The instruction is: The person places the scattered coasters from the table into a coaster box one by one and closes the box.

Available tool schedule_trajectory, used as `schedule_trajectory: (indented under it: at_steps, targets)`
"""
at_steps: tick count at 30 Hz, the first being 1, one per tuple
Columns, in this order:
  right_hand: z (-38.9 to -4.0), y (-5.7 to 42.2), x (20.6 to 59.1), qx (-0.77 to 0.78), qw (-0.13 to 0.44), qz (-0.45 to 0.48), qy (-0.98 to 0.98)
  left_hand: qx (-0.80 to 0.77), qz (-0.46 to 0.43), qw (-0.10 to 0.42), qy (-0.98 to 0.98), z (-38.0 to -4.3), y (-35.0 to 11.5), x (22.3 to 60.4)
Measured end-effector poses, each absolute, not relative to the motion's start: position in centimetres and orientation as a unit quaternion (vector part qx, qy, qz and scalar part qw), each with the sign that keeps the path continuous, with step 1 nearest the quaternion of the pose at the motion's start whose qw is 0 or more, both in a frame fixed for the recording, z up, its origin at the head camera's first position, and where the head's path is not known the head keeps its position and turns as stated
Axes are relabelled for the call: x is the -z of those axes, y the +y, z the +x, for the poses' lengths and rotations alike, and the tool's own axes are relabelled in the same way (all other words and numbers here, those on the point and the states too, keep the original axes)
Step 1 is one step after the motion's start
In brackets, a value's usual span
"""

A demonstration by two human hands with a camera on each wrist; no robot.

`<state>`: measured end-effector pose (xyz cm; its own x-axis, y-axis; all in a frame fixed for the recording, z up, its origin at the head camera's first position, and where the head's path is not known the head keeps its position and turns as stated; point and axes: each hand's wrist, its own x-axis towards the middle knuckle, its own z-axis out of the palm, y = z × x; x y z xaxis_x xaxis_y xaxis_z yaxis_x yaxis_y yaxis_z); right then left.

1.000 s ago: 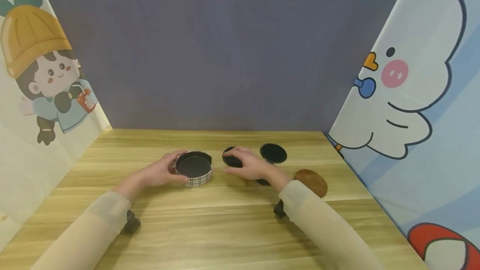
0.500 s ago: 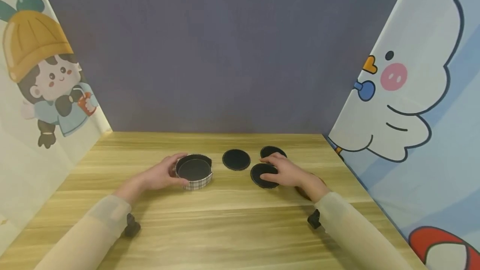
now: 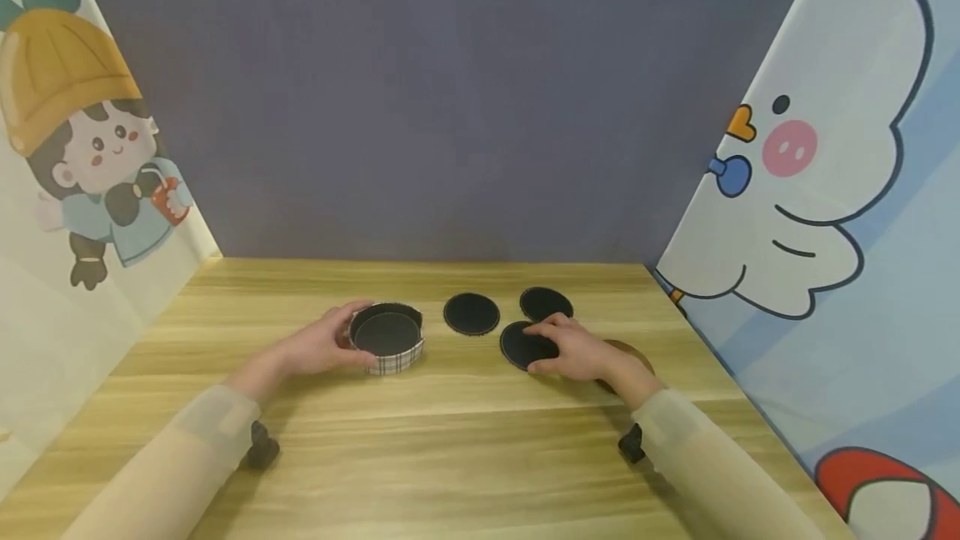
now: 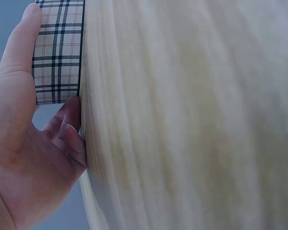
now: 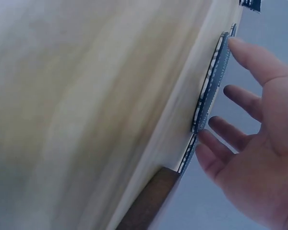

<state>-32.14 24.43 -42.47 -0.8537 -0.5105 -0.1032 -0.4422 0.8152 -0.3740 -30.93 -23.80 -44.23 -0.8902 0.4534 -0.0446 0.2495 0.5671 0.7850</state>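
Note:
My left hand (image 3: 326, 344) grips the left side of a round plaid coaster holder (image 3: 393, 363), its thumb along the front wall. Inside the holder lies a dark round surface. In the left wrist view the plaid wall (image 4: 57, 57) stands on the table beside the thumb. My right hand (image 3: 576, 351) is over the right part of a round black coaster (image 3: 517, 346), fingers spread. In the right wrist view its thumb tip is right at the rim of the coaster (image 5: 212, 84). Two more black coasters lie behind: one at left (image 3: 471, 313), one at right (image 3: 546, 302).
A brown rounded piece (image 3: 637, 355) lies at the right, partly hidden by my right forearm. The wooden table (image 3: 420, 457) ends at a dark grey back panel (image 3: 435, 107). Printed cartoon panels stand along both sides.
My right hand has moved right, from near the back left coaster to the front coaster, where its thumb has shifted back toward the near edge. My left hand stays on the coaster holder.

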Motion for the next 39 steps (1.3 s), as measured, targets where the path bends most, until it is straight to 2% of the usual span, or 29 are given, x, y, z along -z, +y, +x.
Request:
schedule_trajectory:
  at_steps: [16, 39]
  targets:
    - [-31.4, 24.7, 42.8, 0.163, 0.101, -0.271, 0.943, -0.412, 0.201, 0.116, 0.881, -31.0, -23.8, 44.5]
    - [-27.2, 23.7, 42.8, 0.160, 0.099, -0.342, 0.921, -0.394, 0.196, 0.110, 0.891, -30.8, -24.0, 44.1]
